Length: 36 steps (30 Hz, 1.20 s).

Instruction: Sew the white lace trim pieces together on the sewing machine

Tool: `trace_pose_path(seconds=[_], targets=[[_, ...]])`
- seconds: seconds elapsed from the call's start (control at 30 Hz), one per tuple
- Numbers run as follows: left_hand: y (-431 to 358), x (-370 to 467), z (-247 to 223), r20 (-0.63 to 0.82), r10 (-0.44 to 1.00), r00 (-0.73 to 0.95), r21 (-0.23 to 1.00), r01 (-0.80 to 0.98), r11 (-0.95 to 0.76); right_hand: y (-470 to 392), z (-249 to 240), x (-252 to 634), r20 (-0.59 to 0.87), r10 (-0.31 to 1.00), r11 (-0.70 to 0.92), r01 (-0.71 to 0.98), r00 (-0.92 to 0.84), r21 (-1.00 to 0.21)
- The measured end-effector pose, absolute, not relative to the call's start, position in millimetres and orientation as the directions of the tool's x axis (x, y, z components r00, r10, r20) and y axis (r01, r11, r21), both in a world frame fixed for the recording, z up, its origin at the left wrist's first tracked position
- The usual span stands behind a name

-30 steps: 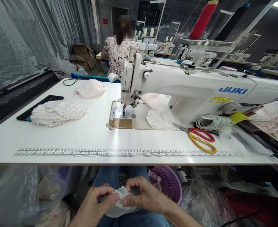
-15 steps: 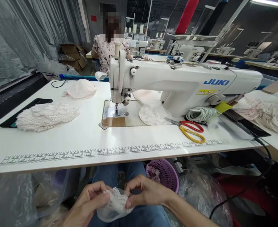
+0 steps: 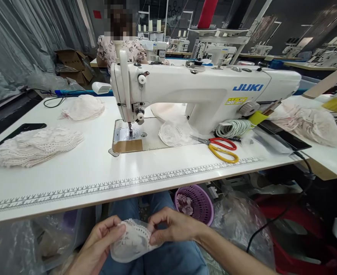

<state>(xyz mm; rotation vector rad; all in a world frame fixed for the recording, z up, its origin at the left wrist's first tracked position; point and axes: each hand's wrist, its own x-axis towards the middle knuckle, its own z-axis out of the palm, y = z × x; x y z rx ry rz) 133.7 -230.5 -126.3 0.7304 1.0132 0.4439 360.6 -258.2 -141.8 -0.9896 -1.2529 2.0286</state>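
Over my lap, below the table edge, a small white lace fabric piece (image 3: 132, 241) with a scalloped eyelet border is stretched between both hands. My left hand (image 3: 104, 238) pinches its left side between thumb and fingers. On the other side, my right hand (image 3: 171, 229) grips the upper right edge, thumb against fingertips. The sheer lower part of the piece hangs in a rounded curve. Above the hands stands a white sewing machine (image 3: 214, 86), with a lace piece (image 3: 172, 133) lying on its bed.
Scissors (image 3: 222, 149) with red and yellow handles lie by a coil of pale cord (image 3: 233, 128). Lace stacks (image 3: 39, 145) and fabric (image 3: 84, 107) sit on the left. A printed ruler (image 3: 122, 186) follows the table edge. Below is a purple basket (image 3: 198, 202). A person (image 3: 119, 49) sits beyond.
The lace piece is spread flatter between my hands, showing more of its eyelet border. Both hands keep their pinch. The camera view has turned slightly right, so the table appears farther left.
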Motion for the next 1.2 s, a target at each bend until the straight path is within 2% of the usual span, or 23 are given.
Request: trace_pose_path(seconds=[0.13,0.47,0.63,0.77,0.9,1.03,1.1,1.13,1.2], targets=[[-231,137,-126,-0.615,0.639,0.463,0.72,-0.002,0.694,-258,-141,358,-0.311,0.757,-0.418,-0.06,-0.575,-0.906],[-227,134,-129,-0.639,0.623,0.451,0.676,-0.057,0.735,-252,-143,358,-0.338,0.739,-0.519,-0.172,-0.582,-0.837],[-227,137,-125,-0.672,0.602,0.431,0.605,-0.15,0.782,-249,-144,361,-0.338,0.724,-0.549,-0.206,-0.601,-0.81],[-228,140,-123,-0.686,0.615,0.389,0.592,-0.191,0.783,-251,-146,356,-0.312,0.73,-0.538,-0.23,-0.608,-0.811],[-228,141,-123,-0.689,0.629,0.361,0.588,-0.229,0.776,-254,-147,351,-0.315,0.749,-0.515,-0.212,-0.583,-0.831],[-230,144,-116,-0.679,0.626,0.384,0.566,-0.27,0.779,-257,-144,356,-0.298,0.71,-0.51,-0.174,-0.638,-0.843],[-232,147,-111,-0.684,0.615,0.392,0.541,-0.293,0.788,-258,-142,358,-0.253,0.71,-0.471,-0.177,-0.657,-0.864],[-234,148,-108,-0.685,0.608,0.402,0.527,-0.303,0.794,-259,-142,359,-0.213,0.747,-0.401,-0.17,-0.63,-0.9],[-237,151,-103,-0.676,0.597,0.432,0.505,-0.318,0.802,-260,-142,356,-0.079,0.865,-0.13,-0.07,-0.496,-0.989]])
